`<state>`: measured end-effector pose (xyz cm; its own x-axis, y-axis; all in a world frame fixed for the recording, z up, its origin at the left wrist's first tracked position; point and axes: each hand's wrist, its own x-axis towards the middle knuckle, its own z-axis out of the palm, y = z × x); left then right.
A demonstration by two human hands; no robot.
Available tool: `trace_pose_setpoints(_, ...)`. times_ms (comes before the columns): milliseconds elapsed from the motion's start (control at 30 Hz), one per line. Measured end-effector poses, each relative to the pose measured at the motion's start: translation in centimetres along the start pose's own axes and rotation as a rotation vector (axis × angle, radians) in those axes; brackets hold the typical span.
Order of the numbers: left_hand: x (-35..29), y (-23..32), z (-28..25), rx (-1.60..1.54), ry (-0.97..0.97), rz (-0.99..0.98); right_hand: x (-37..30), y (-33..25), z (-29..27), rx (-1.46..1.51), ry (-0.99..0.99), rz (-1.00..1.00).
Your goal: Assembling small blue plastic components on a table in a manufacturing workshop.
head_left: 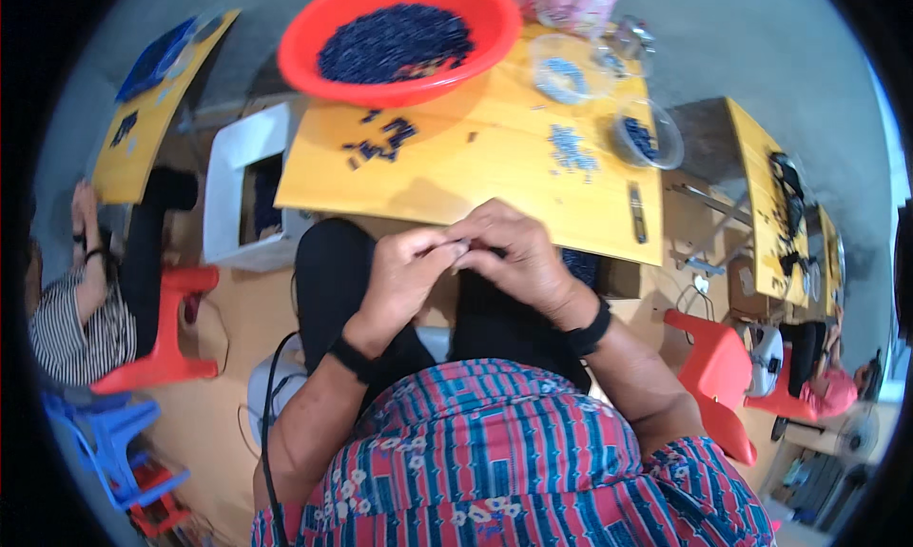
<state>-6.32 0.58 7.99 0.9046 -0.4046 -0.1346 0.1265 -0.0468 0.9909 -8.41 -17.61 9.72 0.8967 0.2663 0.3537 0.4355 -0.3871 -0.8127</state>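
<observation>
- The yellow bench point(475, 181) spread across the upper middle of your view, its near edge running just beyond your knuckles.
- A big red bowl point(314, 67) sat at the bench's 12 o'clock end, heaped with small dark blue parts point(395, 41).
- A white bin point(228, 166) stood at 9 o'clock of the bench, on the floor just beside its left edge.
- A red chair point(718, 366) stood at 4 o'clock of your hands, well apart from them.
- A clear round dish point(563, 69) of pale blue pieces rested at 1 o'clock of the bench, and a second clear dish point(650, 136) with dark pieces sat near it toward 2 o'clock.
- Your left hand point(404, 276) and your right hand point(518, 257) met over your lap, at 6 o'clock of the bench, fingertips touching each other.
- A loose scatter of dark parts point(380, 143) lay at 7 o'clock of the red bowl, and a scatter of pale pieces point(571, 152) lay at 3 o'clock of that.
- A slim dark tool point(638, 212) lay near the bench's right edge, at 2 o'clock of your right hand.
- The small piece point(459, 250) you worked was pinched where the two hands met; each grip was closed down tight on it, and little of it showed between the fingers.
</observation>
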Motion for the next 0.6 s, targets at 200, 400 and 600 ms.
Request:
trace_pose_setpoints(200,-2.2,-0.8,-0.3,-0.216,-0.123,-0.192,-2.0,-0.6,-0.4,-0.183,-0.05,-0.131)
trace_pose_setpoints(400,-4.3,0.6,0.1,-0.166,-0.184,-0.186,-0.9,1.6,-8.3,-0.35,0.458,-0.015)
trace_pose_setpoints(600,-5.8,0.9,-0.2,-0.106,-0.161,-0.243,-0.7,6.1,-20.0,-0.679,0.693,0.223)
